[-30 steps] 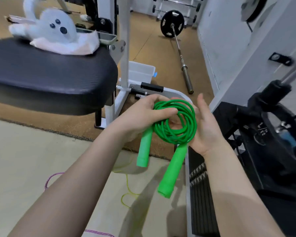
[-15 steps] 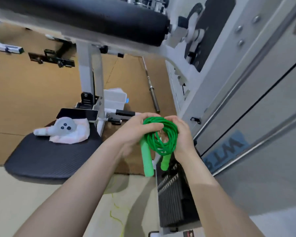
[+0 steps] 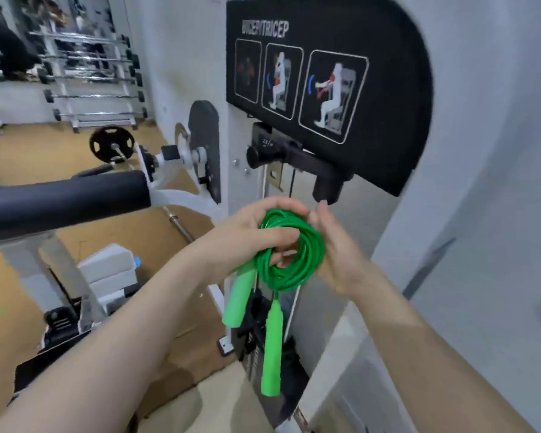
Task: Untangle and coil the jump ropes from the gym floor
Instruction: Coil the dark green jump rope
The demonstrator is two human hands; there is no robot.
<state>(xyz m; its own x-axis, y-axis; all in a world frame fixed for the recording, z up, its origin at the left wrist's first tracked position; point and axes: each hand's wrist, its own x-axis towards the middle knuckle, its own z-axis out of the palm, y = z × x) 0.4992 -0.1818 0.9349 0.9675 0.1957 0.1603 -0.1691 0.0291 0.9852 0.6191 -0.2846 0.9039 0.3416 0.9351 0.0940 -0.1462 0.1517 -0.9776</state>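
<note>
A green jump rope [image 3: 297, 270] is wound into a tight coil at chest height in front of a weight machine. My left hand [image 3: 250, 239] grips the coil from the left, its fingers curled through the loops. My right hand [image 3: 334, 248] lies against the coil's right side, fingers fairly straight, partly hidden behind the rope. Two green handles hang below the coil: one [image 3: 239, 298] just under my left hand, the other [image 3: 272, 348] dangling lower.
A white machine with a black instruction panel [image 3: 325, 79] and a black knob arm [image 3: 294, 160] stands right behind the coil. A black padded roller [image 3: 63, 201] juts out at left. A white box [image 3: 107, 270], a barbell [image 3: 113, 145] and dumbbell racks lie farther left.
The view has swung up from the floor and bench to the machine's panel. Both hands have lifted the coiled rope higher; one handle now hangs lower than before.
</note>
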